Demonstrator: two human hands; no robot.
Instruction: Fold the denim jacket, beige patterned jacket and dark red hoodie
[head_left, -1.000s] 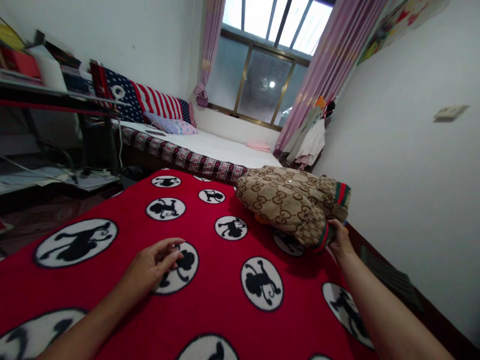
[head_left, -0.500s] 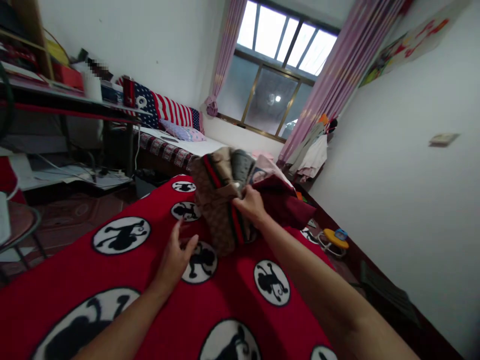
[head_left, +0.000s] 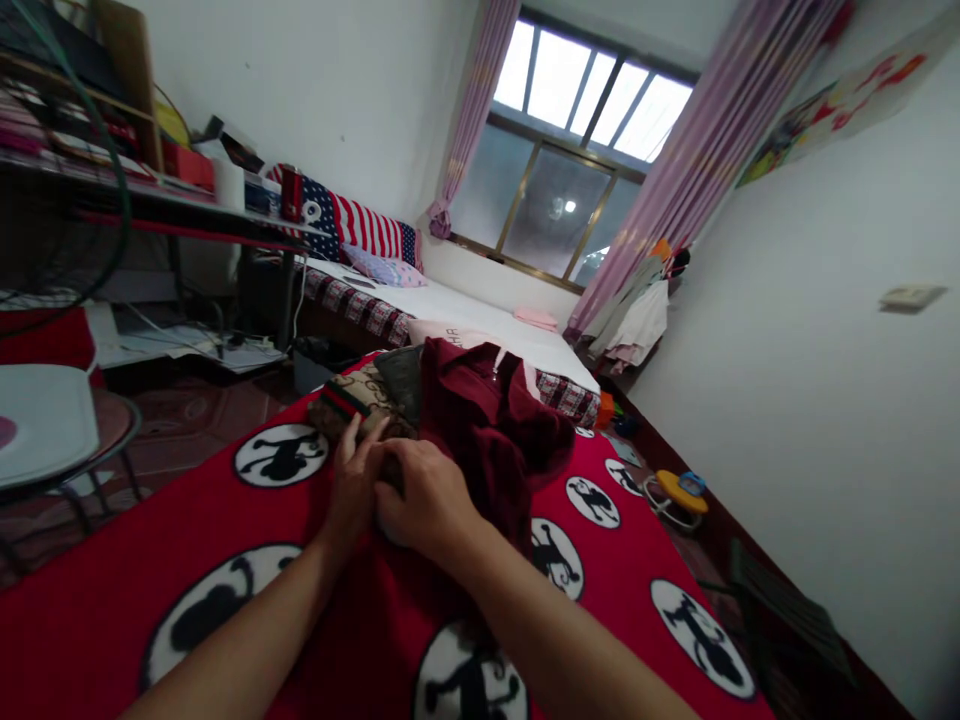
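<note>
A brown patterned garment (head_left: pixel 337 405) with a green-and-red stripe lies on the red blanket (head_left: pixel 277 530), which bears white circles with dark figures. My left hand (head_left: pixel 356 480) rests at its near side, fingers stretched out over the cloth. Against it, my right hand (head_left: pixel 427 495) is curled closed on the garment's near part, mostly hidden under the fingers. Just right of the hands, a crumpled maroon jacket (head_left: pixel 480 420) with a light zipper is heaped on the blanket. Between the brown and maroon pieces a dark grey garment (head_left: pixel 401 378) shows in part.
Behind the clothes stands a second bed (head_left: pixel 480 320) with a white cover and a pale pink cloth with letters at its near edge. A cluttered desk (head_left: pixel 187 205) and a round stool (head_left: pixel 52 420) are at left. A yellow stool (head_left: pixel 681 490) stands by the right wall.
The brown garment, held up by my right hand before, is now down on the blanket. Both hands have come together at it. The maroon jacket now lies spread at its right.
</note>
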